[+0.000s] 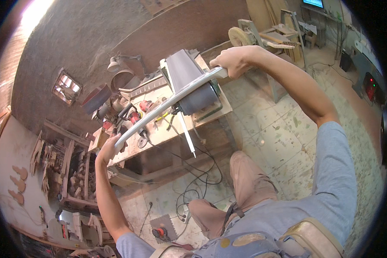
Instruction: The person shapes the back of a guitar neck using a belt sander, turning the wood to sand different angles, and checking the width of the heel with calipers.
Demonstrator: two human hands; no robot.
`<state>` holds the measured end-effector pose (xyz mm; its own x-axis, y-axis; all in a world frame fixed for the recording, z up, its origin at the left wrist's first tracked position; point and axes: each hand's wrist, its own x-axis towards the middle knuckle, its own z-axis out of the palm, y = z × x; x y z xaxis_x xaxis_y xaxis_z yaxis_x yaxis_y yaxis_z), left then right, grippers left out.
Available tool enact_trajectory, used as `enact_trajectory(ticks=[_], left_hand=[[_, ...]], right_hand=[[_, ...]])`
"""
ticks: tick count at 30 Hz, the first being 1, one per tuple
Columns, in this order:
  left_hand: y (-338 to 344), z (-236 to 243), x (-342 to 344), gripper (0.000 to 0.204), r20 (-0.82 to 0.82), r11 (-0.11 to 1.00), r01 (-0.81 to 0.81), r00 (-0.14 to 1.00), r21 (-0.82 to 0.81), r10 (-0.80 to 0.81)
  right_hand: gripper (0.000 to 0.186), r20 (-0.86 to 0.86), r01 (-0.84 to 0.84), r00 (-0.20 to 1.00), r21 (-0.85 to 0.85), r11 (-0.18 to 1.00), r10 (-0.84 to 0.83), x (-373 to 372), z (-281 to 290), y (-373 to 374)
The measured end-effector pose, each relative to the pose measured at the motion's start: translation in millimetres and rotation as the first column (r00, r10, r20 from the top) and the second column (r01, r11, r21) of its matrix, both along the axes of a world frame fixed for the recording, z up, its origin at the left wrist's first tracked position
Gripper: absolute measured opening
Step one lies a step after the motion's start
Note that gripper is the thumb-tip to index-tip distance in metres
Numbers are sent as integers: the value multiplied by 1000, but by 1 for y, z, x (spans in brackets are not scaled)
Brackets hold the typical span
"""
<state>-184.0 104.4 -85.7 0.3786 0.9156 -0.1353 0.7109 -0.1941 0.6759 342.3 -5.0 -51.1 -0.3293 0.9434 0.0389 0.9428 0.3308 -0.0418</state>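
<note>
A long, pale, slightly curved bar (159,111) slants across the middle of the view, and I cannot tell its material. My left hand (110,148) is closed around its lower left end. The upper right end is gripped by my right hand (234,61), fingers wrapped over it. Directly behind the bar stands a belt sander (183,69) with a wide grey belt. Its dark roller (200,99) shows just below the bar; whether the bar touches the belt cannot be made out. A thin pale rod (186,135) points down from beneath the bar.
The wooden workbench (167,134) carries a red angle grinder (135,118), yellow-handled pliers (162,117) and a lamp (114,64). Black cables (198,176) coil on the tiled floor. Shelves with wood pieces (76,172) stand left. A wooden frame (284,34) stands at the back right.
</note>
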Motion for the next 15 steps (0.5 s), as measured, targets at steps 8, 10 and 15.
enact_trajectory(ticks=[8, 10, 15], left_hand=[[16, -26, -10, 43, 122, 907, -106, 991, 408, 61], [28, -38, -19, 41, 68, 738, -54, 998, 672, 12], [11, -15, 1, 45, 39, 963, -145, 989, 229, 140]], right_hand=[[45, 106, -97, 993, 507, 856, 50, 6, -43, 16], [46, 131, -77, 991, 699, 711, -22, 3, -59, 29], [44, 19, -35, 999, 284, 958, 31, 4, -27, 5]])
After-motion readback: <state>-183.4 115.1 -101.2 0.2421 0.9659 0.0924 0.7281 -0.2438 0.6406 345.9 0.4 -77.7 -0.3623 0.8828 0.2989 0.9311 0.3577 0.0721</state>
